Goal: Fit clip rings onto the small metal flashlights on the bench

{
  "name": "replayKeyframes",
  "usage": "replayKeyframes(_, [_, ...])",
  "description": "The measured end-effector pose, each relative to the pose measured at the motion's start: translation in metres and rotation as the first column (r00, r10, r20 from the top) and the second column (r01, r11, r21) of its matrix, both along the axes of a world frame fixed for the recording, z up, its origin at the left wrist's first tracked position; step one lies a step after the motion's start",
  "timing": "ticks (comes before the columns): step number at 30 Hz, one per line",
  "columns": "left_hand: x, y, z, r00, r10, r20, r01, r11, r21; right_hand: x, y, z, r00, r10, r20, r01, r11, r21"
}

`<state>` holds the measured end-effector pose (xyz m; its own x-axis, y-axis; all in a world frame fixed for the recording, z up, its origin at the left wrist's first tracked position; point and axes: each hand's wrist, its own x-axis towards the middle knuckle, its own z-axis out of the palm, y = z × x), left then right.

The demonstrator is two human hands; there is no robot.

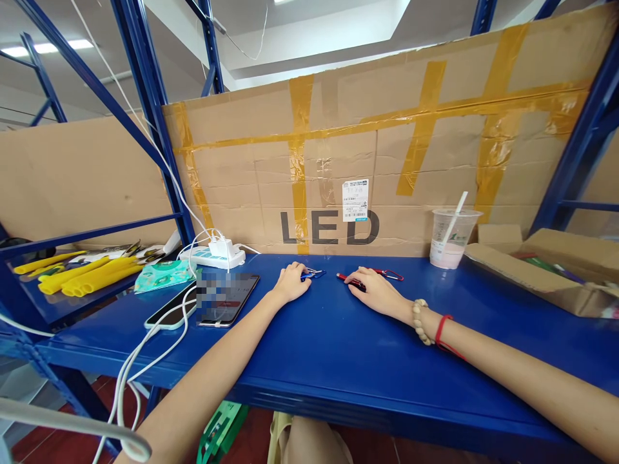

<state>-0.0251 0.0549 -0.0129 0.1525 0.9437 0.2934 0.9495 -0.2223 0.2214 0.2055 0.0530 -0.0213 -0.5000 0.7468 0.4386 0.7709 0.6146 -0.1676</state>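
Note:
My left hand (pixel 291 282) rests on the blue tabletop, its fingers curled over a small blue clip (pixel 306 277) that looks like a carabiner with a thin loop. To the right, my right hand (pixel 374 288) lies palm down with bent fingers over a red and black piece (pixel 349 280) whose end sticks out to the left. A red carabiner clip (pixel 391 275) shows just behind this hand; whether the two red parts are joined is hidden. Both hands are low on the table, a short gap between them.
Two phones (pixel 231 303) with white cables lie at the left, near a power strip (pixel 217 258) and a tissue pack (pixel 163 277). Yellow tubes (pixel 99 274) sit farther left. A plastic cup (pixel 451 241) with a straw and an open cardboard box (pixel 546 274) stand at the right.

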Motion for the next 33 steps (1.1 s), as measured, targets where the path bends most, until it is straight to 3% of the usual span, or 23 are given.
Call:
replayKeyframes(6, [0.002,-0.003,0.0,1.0,-0.002,-0.015,0.002,1.0,0.003,0.0,0.0,0.0,1.0,0.01,-0.002,-0.01,1.0,0.006])
replayKeyframes(14, [0.001,-0.005,0.003,0.975,0.223,0.0,-0.223,0.973,0.058,0.0,0.0,0.001,0.999,0.03,-0.045,-0.03,1.0,-0.005])
replayKeyframes(20, [-0.001,-0.003,0.002,0.976,0.219,0.001,-0.219,0.974,0.06,0.0,-0.001,0.002,0.995,-0.051,-0.083,0.047,0.997,-0.055])
replayKeyframes(24, [0.001,-0.004,0.002,0.974,0.225,0.016,-0.225,0.968,0.111,-0.001,0.0,0.001,0.995,-0.005,-0.101,-0.001,0.998,-0.058])
replayKeyframes(29, [0.004,-0.006,0.006,0.988,0.145,0.047,-0.152,0.97,0.19,-0.001,0.002,0.0,0.984,0.024,-0.177,-0.036,0.997,-0.063])
replayKeyframes(33, [0.011,-0.012,0.009,0.999,-0.033,0.016,0.029,0.979,0.2,-0.001,0.001,0.001,0.968,0.031,-0.251,-0.041,0.999,-0.035])
